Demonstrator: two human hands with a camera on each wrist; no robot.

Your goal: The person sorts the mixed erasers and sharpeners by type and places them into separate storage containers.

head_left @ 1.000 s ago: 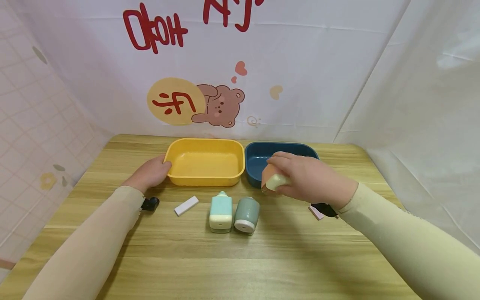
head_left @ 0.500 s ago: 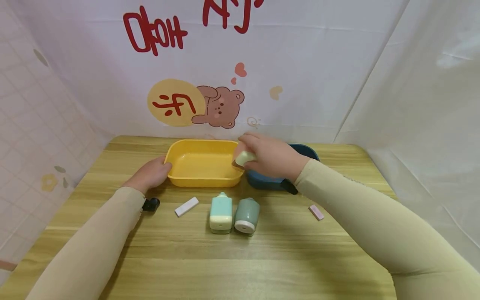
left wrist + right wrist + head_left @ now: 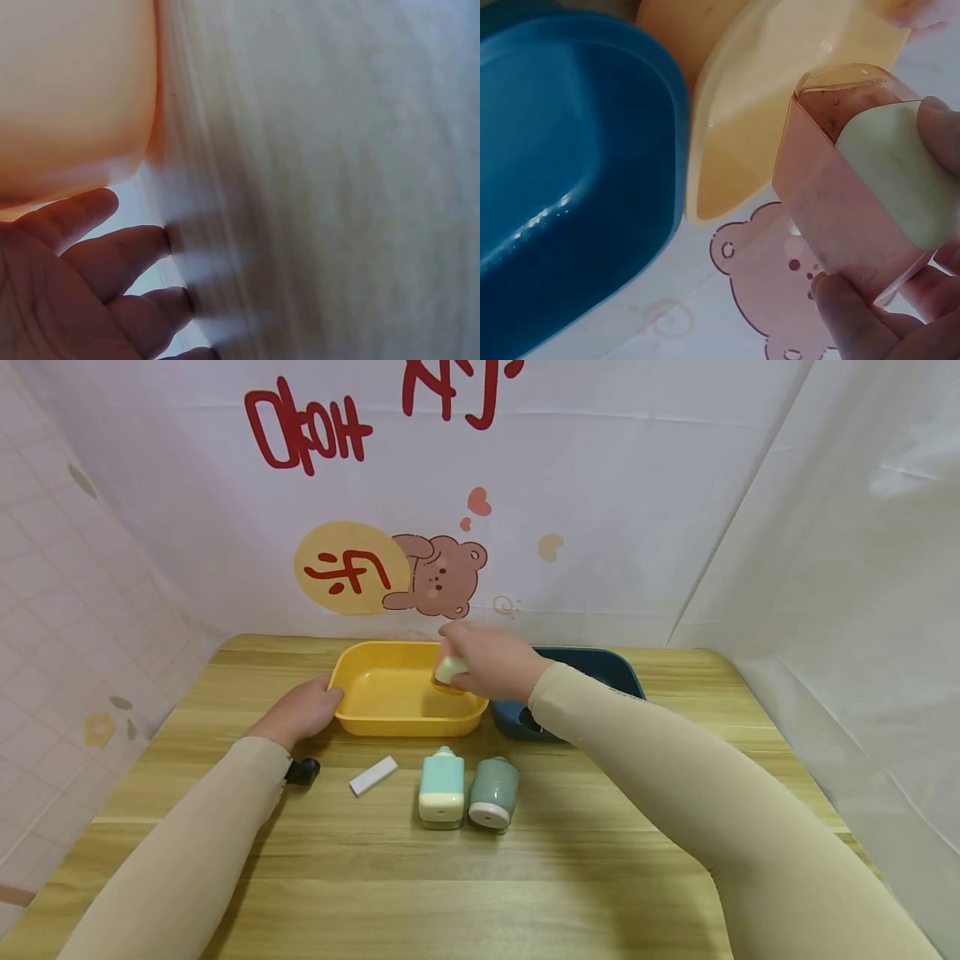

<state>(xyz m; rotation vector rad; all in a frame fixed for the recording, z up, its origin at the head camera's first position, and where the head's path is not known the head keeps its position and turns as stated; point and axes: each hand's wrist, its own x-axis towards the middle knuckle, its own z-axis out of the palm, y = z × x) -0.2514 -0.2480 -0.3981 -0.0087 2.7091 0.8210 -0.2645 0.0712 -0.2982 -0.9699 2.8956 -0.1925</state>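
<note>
My right hand (image 3: pixel 491 662) holds a pink pencil sharpener (image 3: pixel 836 199) with a pale green end and a clear cover, over the right part of the yellow bin (image 3: pixel 405 725). In the right wrist view, the thumb lies on the green end and the other fingers (image 3: pixel 851 315) support the opposite side. My left hand (image 3: pixel 298 712) grips the bin's left end, thumb at the rim. Left fingers (image 3: pixel 124 255) show beside the outer wall in the left wrist view. On the table in front stand a mint bottle-shaped sharpener (image 3: pixel 442 781) and a grey-green one (image 3: pixel 495 789).
A dark blue bin (image 3: pixel 611 670) stands against the yellow bin's right side, partly hidden by the right forearm. A white eraser-like block (image 3: pixel 373 775) lies left of the two sharpeners. A printed cloth wall (image 3: pixel 600 510) rises behind the wooden table (image 3: pixel 450 910).
My right hand has carried the pink pencil sharpener leftward from the blue bin's front edge to over the yellow bin. The right forearm now covers the small pink block. My left hand stays put.
</note>
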